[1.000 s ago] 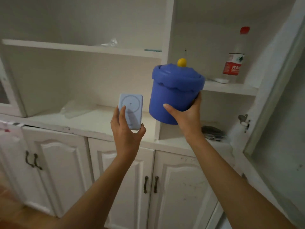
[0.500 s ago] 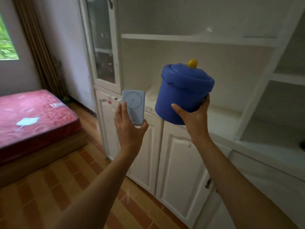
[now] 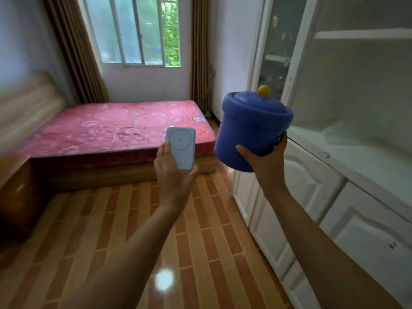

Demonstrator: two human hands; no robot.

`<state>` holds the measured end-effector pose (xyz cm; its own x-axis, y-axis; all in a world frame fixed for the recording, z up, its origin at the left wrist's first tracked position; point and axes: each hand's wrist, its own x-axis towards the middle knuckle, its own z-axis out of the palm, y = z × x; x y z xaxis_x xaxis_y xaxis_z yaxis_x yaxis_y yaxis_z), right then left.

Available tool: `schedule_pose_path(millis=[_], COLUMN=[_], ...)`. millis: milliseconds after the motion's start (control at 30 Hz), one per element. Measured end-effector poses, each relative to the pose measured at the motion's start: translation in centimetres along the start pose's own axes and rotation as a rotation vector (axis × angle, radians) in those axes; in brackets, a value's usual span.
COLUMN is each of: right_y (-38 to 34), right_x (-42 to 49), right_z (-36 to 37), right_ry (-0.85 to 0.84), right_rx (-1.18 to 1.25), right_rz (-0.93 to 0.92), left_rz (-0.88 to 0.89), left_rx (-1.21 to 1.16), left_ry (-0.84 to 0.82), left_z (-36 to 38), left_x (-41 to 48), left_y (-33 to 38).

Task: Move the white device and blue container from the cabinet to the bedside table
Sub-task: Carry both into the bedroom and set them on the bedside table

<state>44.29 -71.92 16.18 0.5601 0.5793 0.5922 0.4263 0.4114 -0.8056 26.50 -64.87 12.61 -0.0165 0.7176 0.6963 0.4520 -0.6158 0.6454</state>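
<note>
I had my left hand (image 3: 174,175) wrapped around the white device (image 3: 181,149), holding it upright at the centre of the frame, its circle-marked face toward me. My right hand (image 3: 265,161) gripped the blue container (image 3: 252,128) from below, right of centre, tilted slightly, its lid and yellow knob (image 3: 263,90) on top. The white cabinet (image 3: 334,175) filled the right side. A red mattress (image 3: 120,128) lay in the middle left; a brown wooden bedside table (image 3: 15,188) sat blurred at the left edge.

The headboard (image 3: 26,103) and brown bedside table (image 3: 15,188) are motion-blurred, cut by the left edge.
</note>
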Motion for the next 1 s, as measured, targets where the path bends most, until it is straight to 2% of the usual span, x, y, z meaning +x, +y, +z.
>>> schedule_pose_path(millis=[367, 667, 1000], right_y=[0.3, 1.4, 3.0], right_x=[-3.4, -5.4, -6.1], right_z=[10.7, 17.5, 27.5], right_ry=[-0.305, -0.513, -0.600], right_rx=[0.180, 0.350, 0.301], right_rz=[0.036, 0.113, 0.141], left_rz=[-0.211, -0.327, -0.401], left_rx=[0.264, 0.432, 0.491], left_ry=[0.224, 0.317, 0.387], left_z=[-9.4, -15.1, -20.1], left_x=[-1.0, -3.1, 0.2], left_y=[-5.7, -9.9, -18.2])
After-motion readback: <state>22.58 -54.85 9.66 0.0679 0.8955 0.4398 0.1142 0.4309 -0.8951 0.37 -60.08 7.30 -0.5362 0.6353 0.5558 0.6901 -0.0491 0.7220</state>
